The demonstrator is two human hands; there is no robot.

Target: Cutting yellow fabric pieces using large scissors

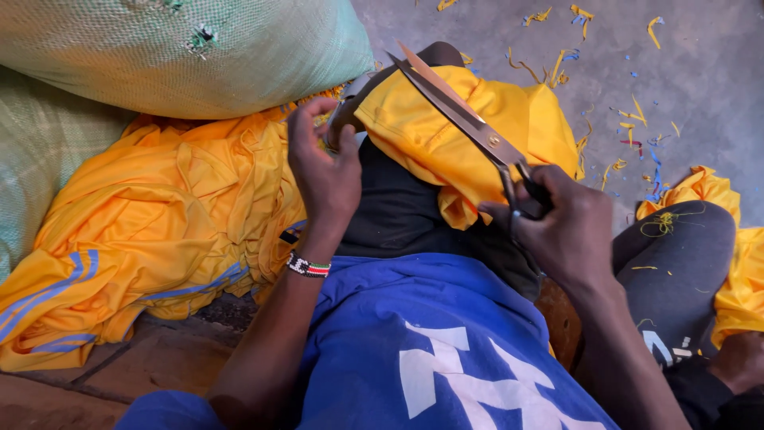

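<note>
My right hand [567, 227] grips the handles of large metal scissors [461, 118], whose blades stand open and point up-left over a piece of yellow fabric [446, 143] draped across my dark-trousered leg. My left hand [322, 163] pinches the left edge of that yellow fabric near a dark strip, with fingers curled. A beaded bracelet [307, 266] circles my left wrist. My blue shirt [430, 342] fills the bottom of the view.
A heap of yellow garments with blue stripes [151, 231] lies at left, under two large green woven sacks [183, 48]. Yellow and blue fabric scraps [629, 111] litter the grey concrete floor at upper right. More yellow cloth [736, 255] lies at far right.
</note>
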